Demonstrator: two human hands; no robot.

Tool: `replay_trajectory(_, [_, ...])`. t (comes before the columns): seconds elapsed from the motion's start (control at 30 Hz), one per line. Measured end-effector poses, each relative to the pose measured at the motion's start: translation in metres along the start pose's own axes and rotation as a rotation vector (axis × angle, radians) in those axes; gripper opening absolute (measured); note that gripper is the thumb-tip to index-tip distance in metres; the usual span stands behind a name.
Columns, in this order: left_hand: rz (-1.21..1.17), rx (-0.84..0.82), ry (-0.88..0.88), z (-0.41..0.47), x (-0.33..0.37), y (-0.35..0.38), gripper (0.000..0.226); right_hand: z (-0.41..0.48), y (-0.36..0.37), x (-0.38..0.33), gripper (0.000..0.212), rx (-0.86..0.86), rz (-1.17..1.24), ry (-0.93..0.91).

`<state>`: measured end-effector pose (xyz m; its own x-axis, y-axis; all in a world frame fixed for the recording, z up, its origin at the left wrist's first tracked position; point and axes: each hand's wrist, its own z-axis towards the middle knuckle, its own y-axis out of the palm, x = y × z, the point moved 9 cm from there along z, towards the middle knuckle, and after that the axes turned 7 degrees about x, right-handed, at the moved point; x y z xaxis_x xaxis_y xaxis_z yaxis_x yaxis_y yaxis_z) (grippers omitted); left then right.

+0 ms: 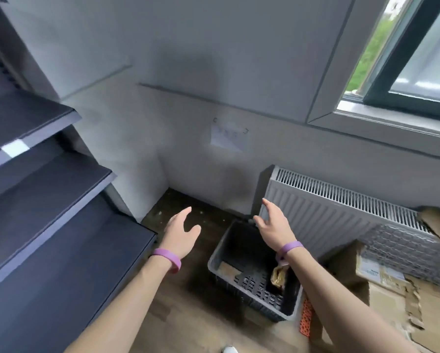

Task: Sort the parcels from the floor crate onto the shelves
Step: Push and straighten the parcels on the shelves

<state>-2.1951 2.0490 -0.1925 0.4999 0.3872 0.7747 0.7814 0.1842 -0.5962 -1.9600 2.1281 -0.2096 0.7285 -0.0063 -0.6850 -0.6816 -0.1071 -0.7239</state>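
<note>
Head view: dark grey metal shelves [48, 174] fill the left of the frame, all three tiers bare. White ribbed radiator [341, 212] at right, under a window [405, 59]; flattened brown cardboard [392, 301] lower right. Floor is wood-look laminate [188, 327], speckled with debris near the wall. Dark grey slotted plastic crate [252, 294] sits at lower centre, holding a flat tan parcel [228, 269] and a crumpled yellow-brown packet [278, 276]. Left hand [180, 230] and right hand [275, 225] both spread wide, empty, above the crate. Risk: the packet looks soft and could slip or snag on the slots.
</note>
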Motion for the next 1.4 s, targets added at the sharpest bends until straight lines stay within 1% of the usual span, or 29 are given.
replay_trajectory(0.1, [-0.031,0.102,-0.048,0.015,-0.009,-0.036,0.056,0.031,0.028,-0.044,0.061,-0.073,-0.002,-0.095])
replay_trajectory(0.23, [-0.087,0.263,-0.121,0.024,-0.038,-0.101,0.056,0.056,0.083,-0.120,0.064,-0.195,0.010,-0.219])
replay_trajectory(0.4, [-0.155,0.482,-0.232,0.019,-0.089,-0.191,0.057,0.055,0.165,-0.228,0.066,-0.360,-0.009,-0.399])
replay_trajectory(0.5, [-0.123,0.614,-0.235,0.020,-0.113,-0.243,0.056,0.047,0.209,-0.294,0.066,-0.422,-0.037,-0.524])
replay_trajectory(0.63, [-0.126,0.692,-0.262,0.026,-0.144,-0.302,0.056,0.034,0.260,-0.369,0.066,-0.485,-0.028,-0.633])
replay_trajectory(0.73, [-0.122,0.741,-0.281,0.035,-0.166,-0.339,0.056,0.030,0.289,-0.413,0.066,-0.499,-0.017,-0.683])
replay_trajectory(0.83, [-0.111,0.786,-0.309,0.041,-0.184,-0.362,0.057,0.029,0.312,-0.439,0.067,-0.534,-0.018,-0.710])
replay_trajectory(1.1, [-0.138,0.852,-0.356,0.053,-0.211,-0.389,0.058,0.040,0.354,-0.484,0.069,-0.609,-0.048,-0.788])
replay_trajectory(1.27, [-0.115,0.926,-0.425,0.061,-0.213,-0.393,0.059,0.052,0.365,-0.499,0.069,-0.671,-0.032,-0.880])
replay_trajectory(1.4, [-0.106,0.990,-0.479,0.070,-0.197,-0.390,0.060,0.071,0.363,-0.514,0.069,-0.722,0.000,-0.953])
